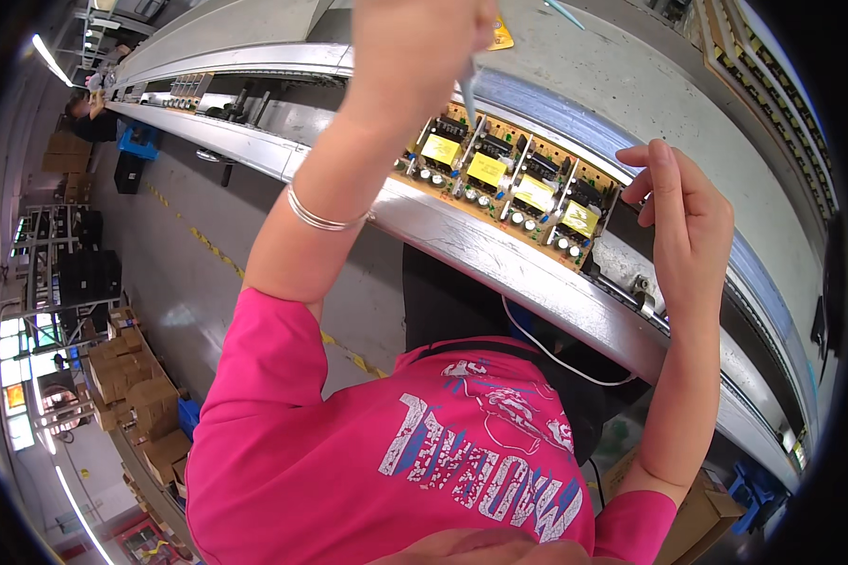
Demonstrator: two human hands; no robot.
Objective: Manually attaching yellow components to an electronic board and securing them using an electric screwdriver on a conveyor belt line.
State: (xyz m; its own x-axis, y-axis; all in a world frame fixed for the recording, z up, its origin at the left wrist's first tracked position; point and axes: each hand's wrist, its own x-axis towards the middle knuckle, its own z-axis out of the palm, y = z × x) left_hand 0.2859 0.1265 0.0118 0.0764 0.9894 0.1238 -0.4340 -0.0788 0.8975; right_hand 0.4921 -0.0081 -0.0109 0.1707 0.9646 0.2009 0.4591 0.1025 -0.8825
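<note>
My left hand, raised over the far side of the conveyor at the top, is closed around a slim grey-blue pointed tool. Its tip points down at the left end of a circuit board panel; whether it touches cannot be made out. The tool's upper part is hidden by the hand. Across the brown panel run several repeated sections with yellow-wrapped transformers, silver-topped capacitors and metal heat sinks. At the panel's right end, above the conveyor, hovers my right hand, open with fingers bent and apart, holding nothing visible.
Metal conveyor rails run across in front of me. Beyond them, a grey ledge carries a yellow item and a thin light-blue stick. Stacked board trays stand far right. Cardboard boxes and another person are left.
</note>
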